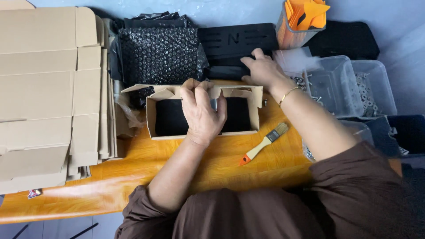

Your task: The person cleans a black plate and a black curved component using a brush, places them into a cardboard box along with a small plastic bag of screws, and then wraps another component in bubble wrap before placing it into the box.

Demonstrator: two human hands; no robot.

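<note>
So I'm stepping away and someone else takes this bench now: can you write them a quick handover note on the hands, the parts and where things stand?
Left hand: over the open brown cardboard box, fingers curled on its far edge flaps; grip unclear.
Right hand: flat on the black slotted metal plate behind the box, not gripping.
Box: a black item already sits inside; flaps open.
Nearby: black bubble-wrap sheets, stack of flat cardboard blanks, wooden-handled paintbrush on the orange table, clear plastic bins of screws.
Left: box unclosed.
</note>
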